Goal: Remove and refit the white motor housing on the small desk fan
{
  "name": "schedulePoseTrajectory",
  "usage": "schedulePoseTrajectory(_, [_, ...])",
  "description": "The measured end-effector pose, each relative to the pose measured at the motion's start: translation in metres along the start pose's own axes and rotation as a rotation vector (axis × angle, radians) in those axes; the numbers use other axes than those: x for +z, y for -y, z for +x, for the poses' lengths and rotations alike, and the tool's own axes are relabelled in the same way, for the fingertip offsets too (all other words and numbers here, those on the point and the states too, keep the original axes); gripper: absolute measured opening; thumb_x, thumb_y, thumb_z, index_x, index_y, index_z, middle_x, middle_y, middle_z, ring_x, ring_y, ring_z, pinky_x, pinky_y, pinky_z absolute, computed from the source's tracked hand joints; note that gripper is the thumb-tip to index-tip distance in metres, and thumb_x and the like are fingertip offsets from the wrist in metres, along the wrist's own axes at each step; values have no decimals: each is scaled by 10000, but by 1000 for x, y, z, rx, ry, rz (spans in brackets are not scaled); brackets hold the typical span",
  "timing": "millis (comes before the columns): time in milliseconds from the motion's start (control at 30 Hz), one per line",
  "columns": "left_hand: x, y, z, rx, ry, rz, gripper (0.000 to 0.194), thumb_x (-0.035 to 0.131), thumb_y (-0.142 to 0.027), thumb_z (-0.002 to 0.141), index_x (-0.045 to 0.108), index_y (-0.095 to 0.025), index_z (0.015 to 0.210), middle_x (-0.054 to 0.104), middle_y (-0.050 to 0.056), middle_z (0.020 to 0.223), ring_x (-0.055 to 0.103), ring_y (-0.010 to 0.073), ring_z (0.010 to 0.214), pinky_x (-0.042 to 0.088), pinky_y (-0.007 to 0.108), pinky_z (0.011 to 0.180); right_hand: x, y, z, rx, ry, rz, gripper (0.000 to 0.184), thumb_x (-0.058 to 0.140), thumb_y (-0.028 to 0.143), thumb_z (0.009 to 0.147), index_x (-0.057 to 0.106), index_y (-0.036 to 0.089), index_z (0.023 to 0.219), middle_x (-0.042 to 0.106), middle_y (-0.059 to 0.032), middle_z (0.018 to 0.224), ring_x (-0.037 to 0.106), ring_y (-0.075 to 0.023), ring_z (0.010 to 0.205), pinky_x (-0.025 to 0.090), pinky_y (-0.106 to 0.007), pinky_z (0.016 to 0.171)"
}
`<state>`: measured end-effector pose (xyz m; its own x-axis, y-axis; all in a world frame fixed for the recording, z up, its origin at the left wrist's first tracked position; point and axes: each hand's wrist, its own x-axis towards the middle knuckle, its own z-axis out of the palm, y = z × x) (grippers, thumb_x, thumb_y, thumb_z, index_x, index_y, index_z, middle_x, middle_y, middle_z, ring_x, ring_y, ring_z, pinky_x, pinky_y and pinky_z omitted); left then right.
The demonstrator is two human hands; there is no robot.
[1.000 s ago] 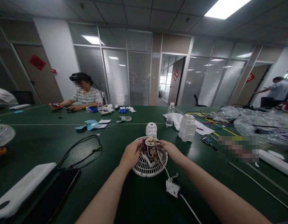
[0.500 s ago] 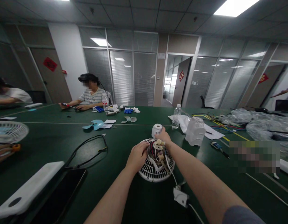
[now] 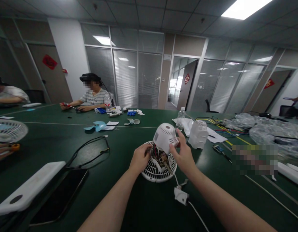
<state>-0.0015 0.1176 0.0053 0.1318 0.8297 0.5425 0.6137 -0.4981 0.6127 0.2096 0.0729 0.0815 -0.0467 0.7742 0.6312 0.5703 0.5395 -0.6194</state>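
In the head view, a white plastic fan motor cover (image 3: 165, 135) is tilted over the exposed fan motor (image 3: 161, 156), with its wires and metal parts showing below. My right hand (image 3: 184, 151) grips the cover's right side between thumb and fingers. Closed against the motor's left side, my left hand (image 3: 140, 158) has its fingertips partly hidden. Beneath the motor lies a round white fan grille (image 3: 155, 175). A white cord runs from there to a small white box (image 3: 181, 195) at the front.
Right of my hands stand a white plastic housing (image 3: 198, 134) and a clear bottle (image 3: 181, 118). A phone (image 3: 60, 195), a white power bank (image 3: 30, 187) and a black cable (image 3: 79, 146) lie left. Blue fan blades (image 3: 98, 126) lie farther back. A co-worker (image 3: 94, 96) sits opposite.
My right hand has brought the motor cover from behind the grille up and toward me, over the motor. My left hand stays at the motor's side. The view has shifted slightly.
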Motion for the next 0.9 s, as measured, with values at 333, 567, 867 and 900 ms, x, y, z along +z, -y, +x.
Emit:
schedulePoseTrajectory(333, [-2,-6,-4,-8,-6,-99,410,465,-165,862,559,-232,1255,613,46,1270,547,212,1192,396,407,1067,17,10,-45,20,172,-230,661,485,358,896,210,299,1494,472,-69,1381,498,-237,1221,418,-417,1033])
schedulePoseTrajectory(567, [-5,-11,-4,66,23,-198,383,374,-239,926,561,-229,1261,617,40,1270,560,189,1168,428,346,1022,13,10,-49,19,206,-324,652,495,390,888,237,328,1484,502,-78,1314,555,-264,1116,465,-437,962])
schedulePoseTrajectory(867, [-3,1,2,10,66,-49,366,455,-198,866,623,-245,1188,650,37,1218,573,217,1137,415,410,1035,10,0,-54,83,196,-247,762,546,442,852,156,329,1498,479,-81,1354,536,-281,1168,457,-464,968])
schedulePoseTrajectory(900, [-3,3,2,-1,43,-38,347,454,-202,869,634,-244,1162,658,37,1197,579,214,1123,422,406,1025,9,-2,-53,97,160,-210,749,527,439,866,146,314,1498,473,-83,1369,523,-273,1194,447,-461,982])
